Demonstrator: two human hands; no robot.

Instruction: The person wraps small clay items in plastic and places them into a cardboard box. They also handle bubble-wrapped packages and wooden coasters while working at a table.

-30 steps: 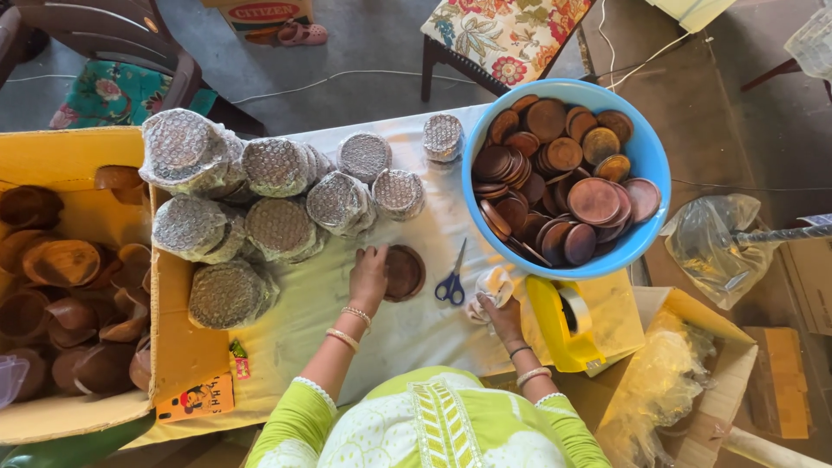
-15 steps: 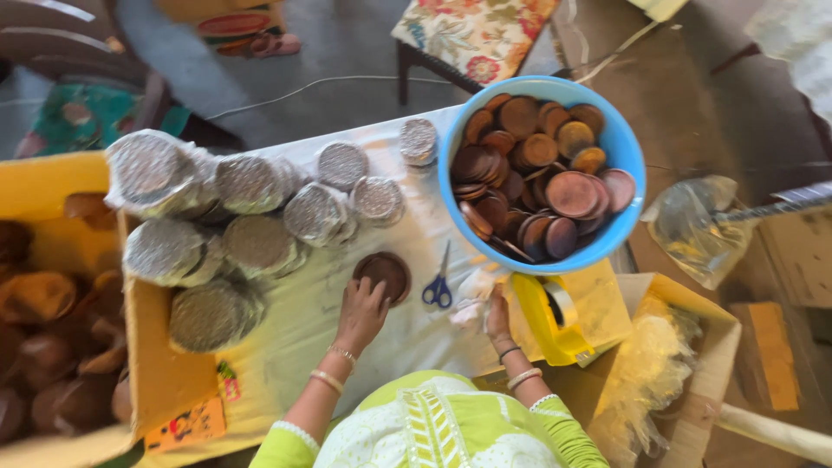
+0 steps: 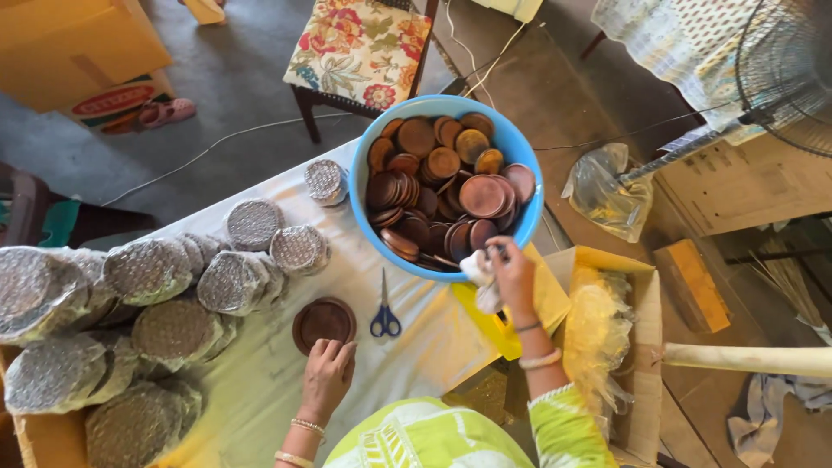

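At the right hand [image 3: 513, 276] I see a closed grip on a crumpled white cloth [image 3: 479, 269], held at the near rim of the blue tub [image 3: 364, 186]. My left hand [image 3: 328, 374] rests flat on the desk [image 3: 260, 381], fingers loosely curled and holding nothing, fingertips just touching the near edge of the brown disc stack [image 3: 323, 322].

Risk 1: the tub is heaped with loose brown discs [image 3: 451, 195], several standing on edge. In my judgement, a pull on one from the near side could shift its neighbours and send them over the rim.

Risk 2: the tub appears to overhang the desk edge on the far right side. Downward pressure from the right hand on the near rim could tip or slide it.

Risk 3: blue-handled scissors [image 3: 385, 317] lie just beside the disc stack, between both hands. A sweep of either hand could catch the blades or knock them off the desk.

Risk 4: the wrapped disc bundles [image 3: 230, 282] are crowded at the left, some leaning on each other. A nudge to the stack could roll one towards the open cardboard box [image 3: 637, 347] or the floor.
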